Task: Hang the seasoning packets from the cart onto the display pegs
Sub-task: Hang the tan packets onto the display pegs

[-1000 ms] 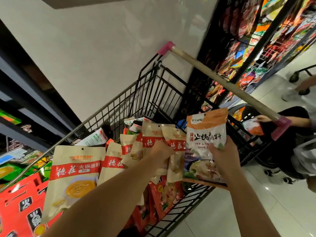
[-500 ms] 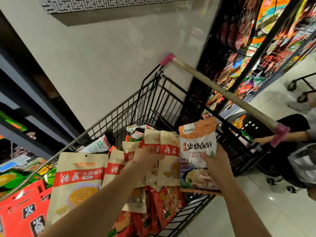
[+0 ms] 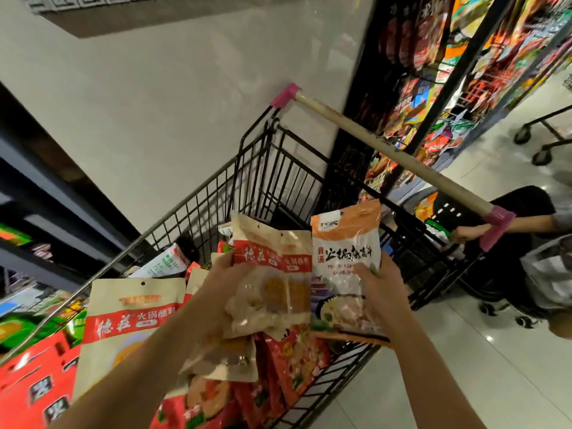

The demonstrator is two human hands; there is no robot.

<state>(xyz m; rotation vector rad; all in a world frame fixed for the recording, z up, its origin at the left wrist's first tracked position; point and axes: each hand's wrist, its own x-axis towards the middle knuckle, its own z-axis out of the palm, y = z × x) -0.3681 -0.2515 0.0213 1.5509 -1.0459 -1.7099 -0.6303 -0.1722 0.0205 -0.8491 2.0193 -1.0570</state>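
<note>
Packets [image 3: 274, 267] in left hand [image 3: 227, 277], pouch [image 3: 345, 243] right hand [image 3: 382, 283]

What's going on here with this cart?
A person stands over a cart full of seasoning packets. The left hand grips a bunch of beige packets; the right hand holds an orange-white packet, both lifted above the cart. Neither is hung yet: the display rack is off to the right.

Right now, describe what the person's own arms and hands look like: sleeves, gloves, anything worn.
Both arms are bare: no sleeve reaches the left forearm or the right forearm as far as the frame shows. The left hand and right hand wear no gloves. No watch, bracelet or ring shows on the wrists and fingers in view.
</note>
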